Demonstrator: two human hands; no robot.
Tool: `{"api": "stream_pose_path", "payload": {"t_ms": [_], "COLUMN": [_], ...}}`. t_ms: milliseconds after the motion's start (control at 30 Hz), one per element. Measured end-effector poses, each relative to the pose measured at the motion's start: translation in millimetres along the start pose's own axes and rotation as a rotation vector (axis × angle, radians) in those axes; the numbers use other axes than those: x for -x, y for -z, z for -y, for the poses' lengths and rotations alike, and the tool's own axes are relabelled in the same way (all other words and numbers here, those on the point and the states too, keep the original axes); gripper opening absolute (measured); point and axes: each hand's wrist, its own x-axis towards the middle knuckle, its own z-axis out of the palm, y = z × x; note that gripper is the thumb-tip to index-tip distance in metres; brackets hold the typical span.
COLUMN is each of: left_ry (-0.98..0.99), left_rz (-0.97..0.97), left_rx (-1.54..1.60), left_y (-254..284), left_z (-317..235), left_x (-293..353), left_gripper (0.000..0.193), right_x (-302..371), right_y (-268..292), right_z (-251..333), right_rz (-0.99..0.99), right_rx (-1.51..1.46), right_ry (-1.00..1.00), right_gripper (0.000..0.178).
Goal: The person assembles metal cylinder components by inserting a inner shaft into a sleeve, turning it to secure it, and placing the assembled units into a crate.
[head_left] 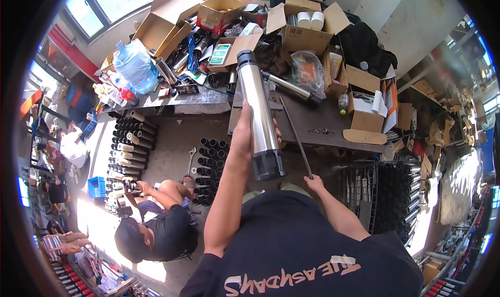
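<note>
Upright in front of my body, a shiny steel cylinder (259, 107) with black ribbed end pieces is gripped by my left hand (242, 133). The thumb side shows at its left and fingertips at its right. My right hand (313, 184) is closed round the lower end of a long, thin dark metal rod (296, 135), which slants up to the left beside the cylinder, over the brown worktable (333, 121). A second steel cylinder (291, 87) with a black end lies on that table, behind the rod. Small metal parts (320, 131) are to the rod's right.
Open cardboard boxes (307, 39) and a blue water jug (134, 65) crowd the benches. At lower left a co-worker (161, 229) sits low beside rows of black tubes (136, 140). A wrench (191, 159) lies on the floor. A wire rack (359, 193) stands right of me.
</note>
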Motion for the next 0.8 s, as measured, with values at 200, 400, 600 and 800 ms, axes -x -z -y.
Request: {"api": "stream_pose_path", "payload": {"t_ms": [200,400,600,800], "left_ry": [0.003,0.02,-0.05,0.018], "left_rz": [-0.049,0.172,0.253,0.076], "left_rx": [-0.112,0.24,0.398,0.166], "left_y": [1,2,-11,-17], "left_z": [-12,-8,-2,-12], "left_x": [-1,1,5,7], "left_gripper": [0.081,0.067,0.07,0.072], "right_x": [3,8,15,5], "right_y": [-15,-15,-12,-4], "right_z": [-17,-6,-3,-8], "right_rz": [0.005,0.079,0.01,0.123], "right_rx": [-0.07,-0.052,-0.055,-0.129], "right_ry": [-0.042,-0.072,-0.014,-0.136], "right_gripper": [0.044,0.042,0.035,0.034]}}
